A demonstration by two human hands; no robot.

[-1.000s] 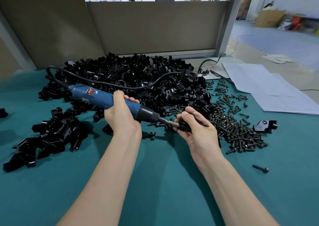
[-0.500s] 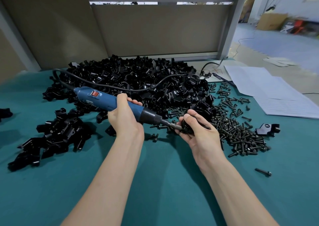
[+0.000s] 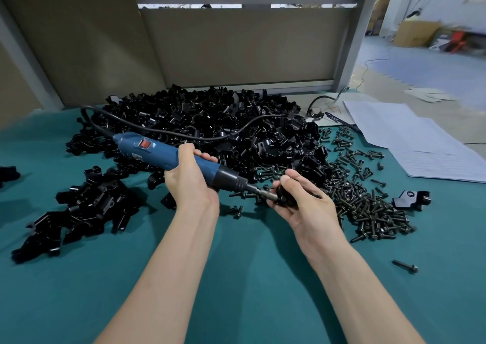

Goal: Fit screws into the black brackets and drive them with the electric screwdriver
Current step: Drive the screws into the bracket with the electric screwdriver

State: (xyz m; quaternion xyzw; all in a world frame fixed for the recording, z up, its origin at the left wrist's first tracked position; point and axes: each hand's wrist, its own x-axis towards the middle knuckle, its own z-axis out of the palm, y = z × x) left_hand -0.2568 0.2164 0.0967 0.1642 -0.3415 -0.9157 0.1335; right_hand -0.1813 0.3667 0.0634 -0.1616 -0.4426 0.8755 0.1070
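The electric screwdriver (image 3: pixel 168 154) is gripped by the left hand (image 3: pixel 188 183); its bit is pressed into a black bracket (image 3: pixel 285 197) clasped in the right hand (image 3: pixel 306 204).

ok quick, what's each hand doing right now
left hand: gripping the blue electric screwdriver
right hand: holding a black bracket against the screwdriver's bit

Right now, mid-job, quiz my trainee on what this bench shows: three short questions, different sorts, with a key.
1. True or false: the left hand grips the electric screwdriver.
2. The screw pile lies: A, left of the left hand; B, right of the right hand; C, under both forearms.
3. Fill in: the screwdriver's bit meets a black ____ held in the right hand.
Key: 1 true; 2 B; 3 bracket.
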